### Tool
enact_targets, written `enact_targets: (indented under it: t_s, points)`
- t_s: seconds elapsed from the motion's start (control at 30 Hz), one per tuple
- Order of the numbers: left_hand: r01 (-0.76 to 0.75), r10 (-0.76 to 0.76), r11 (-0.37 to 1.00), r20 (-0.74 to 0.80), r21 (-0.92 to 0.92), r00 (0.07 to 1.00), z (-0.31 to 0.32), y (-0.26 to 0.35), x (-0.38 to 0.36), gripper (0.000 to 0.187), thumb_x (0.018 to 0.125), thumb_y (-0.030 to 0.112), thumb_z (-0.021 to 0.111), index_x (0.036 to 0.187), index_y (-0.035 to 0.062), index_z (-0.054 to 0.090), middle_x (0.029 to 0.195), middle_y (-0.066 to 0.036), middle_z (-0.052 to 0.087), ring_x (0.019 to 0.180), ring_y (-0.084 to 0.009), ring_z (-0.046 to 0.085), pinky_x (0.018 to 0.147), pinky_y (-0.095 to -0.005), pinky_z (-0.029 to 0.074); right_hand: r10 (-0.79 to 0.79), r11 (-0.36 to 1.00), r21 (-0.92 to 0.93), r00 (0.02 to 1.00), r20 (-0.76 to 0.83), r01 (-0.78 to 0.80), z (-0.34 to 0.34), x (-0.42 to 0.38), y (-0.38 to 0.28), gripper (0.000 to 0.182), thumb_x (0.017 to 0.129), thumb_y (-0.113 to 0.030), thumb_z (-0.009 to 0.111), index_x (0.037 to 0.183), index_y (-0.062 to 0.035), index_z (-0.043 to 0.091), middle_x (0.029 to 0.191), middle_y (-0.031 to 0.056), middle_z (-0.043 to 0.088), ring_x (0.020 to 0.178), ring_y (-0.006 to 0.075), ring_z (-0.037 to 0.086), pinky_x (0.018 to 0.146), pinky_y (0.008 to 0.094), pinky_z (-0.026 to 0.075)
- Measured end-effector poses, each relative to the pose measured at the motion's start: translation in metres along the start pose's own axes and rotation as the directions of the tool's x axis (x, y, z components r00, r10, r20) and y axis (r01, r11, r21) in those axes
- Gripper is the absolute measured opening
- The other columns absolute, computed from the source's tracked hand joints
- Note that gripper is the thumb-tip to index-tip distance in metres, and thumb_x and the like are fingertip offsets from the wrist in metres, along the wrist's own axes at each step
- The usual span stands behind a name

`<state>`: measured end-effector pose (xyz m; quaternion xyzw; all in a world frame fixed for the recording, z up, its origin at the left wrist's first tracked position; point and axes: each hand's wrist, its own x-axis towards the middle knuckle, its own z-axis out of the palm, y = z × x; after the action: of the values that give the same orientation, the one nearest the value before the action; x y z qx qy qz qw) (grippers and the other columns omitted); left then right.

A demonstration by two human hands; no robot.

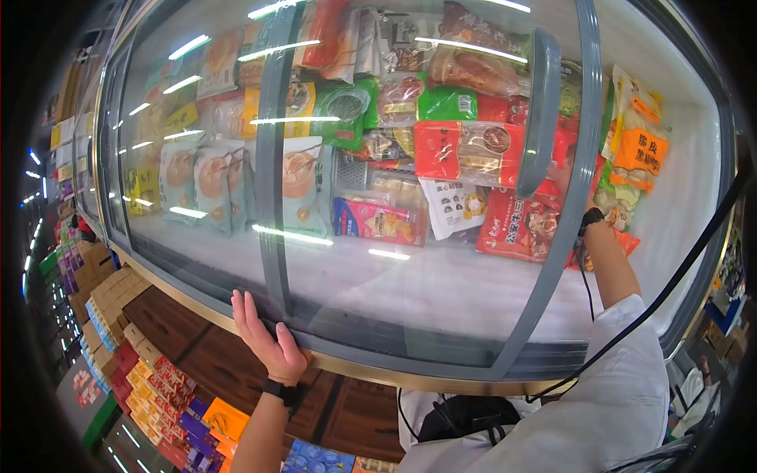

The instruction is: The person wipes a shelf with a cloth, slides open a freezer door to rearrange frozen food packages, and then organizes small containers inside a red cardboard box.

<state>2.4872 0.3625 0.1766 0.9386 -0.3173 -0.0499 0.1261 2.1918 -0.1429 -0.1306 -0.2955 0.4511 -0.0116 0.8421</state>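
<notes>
My left hand (266,337) lies flat and open on the front rim of a chest freezer (410,374), fingers pointing up against the curved glass lid (441,292). My right arm reaches into the freezer's uncovered right end. Its wrist (593,223) wears a black band, and the hand itself is hidden behind the grey lid frame (576,189). Nearest that wrist lie a red food packet (516,225) and bags with orange labels (640,150). A grey lid handle (541,110) stands just left of the frame.
Under the glass lie many frozen packets, among them a pink one (378,221) and a white one (453,206). A black cable (670,284) runs from my chest across the freezer's right end. Boxed goods (162,390) line low shelves at the lower left.
</notes>
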Motion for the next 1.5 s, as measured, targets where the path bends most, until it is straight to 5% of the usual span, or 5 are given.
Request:
enact_targets:
  t_s: [0.2, 0.33, 0.47, 0.83, 1.5]
  points:
    - [0.005, -0.005, 1.0, -0.004, -0.007, 1.0, 0.0, 0.0, 0.0, 0.062, 0.085, 0.021, 0.043, 0.138, -0.0077, 0.034, 0.147, -0.027, 0.028, 0.136, -0.0417, 0.028, 0.112, -0.0486, 0.019, -0.159, 0.929, -0.357, 0.976, -0.15, 0.097, 0.002, 0.005, 0.001, 0.015, 0.095, -0.018, 0.051, 0.1, -0.0062, 0.058, 0.089, 0.001, 0.06, 0.081, 0.0135, 0.059, 0.069, 0.0303, 0.05]
    - [0.007, -0.007, 1.0, 0.004, 0.025, 1.0, -0.001, 0.002, 0.0, 0.059, 0.089, 0.022, 0.039, 0.141, -0.0054, 0.032, 0.149, -0.025, 0.027, 0.137, -0.0393, 0.026, 0.112, -0.0457, 0.019, -0.684, 0.253, -0.96, 0.723, -0.093, 0.117, 0.037, -0.002, -0.001, 0.015, 0.093, -0.016, 0.053, 0.102, -0.0052, 0.059, 0.09, 0.002, 0.061, 0.082, 0.0143, 0.059, 0.07, 0.0306, 0.05]
    - [0.012, -0.011, 1.0, -0.012, 0.015, 1.0, -0.002, 0.001, 0.001, 0.062, 0.083, 0.02, 0.044, 0.138, -0.0069, 0.035, 0.146, -0.027, 0.029, 0.136, -0.0416, 0.027, 0.112, -0.0485, 0.019, -0.465, 0.512, -0.544, 0.747, 0.475, 0.664, 0.184, 0.007, 0.0, 0.037, 0.091, -0.02, 0.056, 0.12, 0.0015, 0.054, 0.11, 0.0143, 0.062, 0.105, 0.0219, 0.059, 0.091, 0.0354, 0.046]
    - [0.016, -0.016, 1.0, 0.034, 0.017, 0.999, 0.002, 0.0, 0.0, 0.06, 0.093, 0.028, 0.036, 0.142, -0.0051, 0.029, 0.151, -0.022, 0.025, 0.14, -0.0336, 0.024, 0.114, -0.0419, 0.016, -0.475, -0.595, -0.728, 0.582, 0.66, 0.34, 0.295, 0.14, 0.126, 0.059, 0.076, -0.009, 0.059, 0.132, -0.0014, 0.045, 0.132, 0.0191, 0.045, 0.128, 0.0329, 0.04, 0.109, 0.0445, 0.028]
    - [0.026, -0.026, 1.0, -0.017, 0.009, 1.0, 0.003, -0.001, 0.0, 0.061, 0.087, 0.024, 0.041, 0.139, -0.0059, 0.034, 0.148, -0.024, 0.029, 0.137, -0.0385, 0.027, 0.112, -0.0448, 0.02, -0.027, -0.251, -0.813, 0.836, 0.548, 0.525, 0.327, 0.063, 0.054, 0.032, 0.077, -0.024, 0.062, 0.102, -0.0035, 0.062, 0.085, 0.0175, 0.065, 0.084, 0.0351, 0.063, 0.075, 0.0451, 0.051]
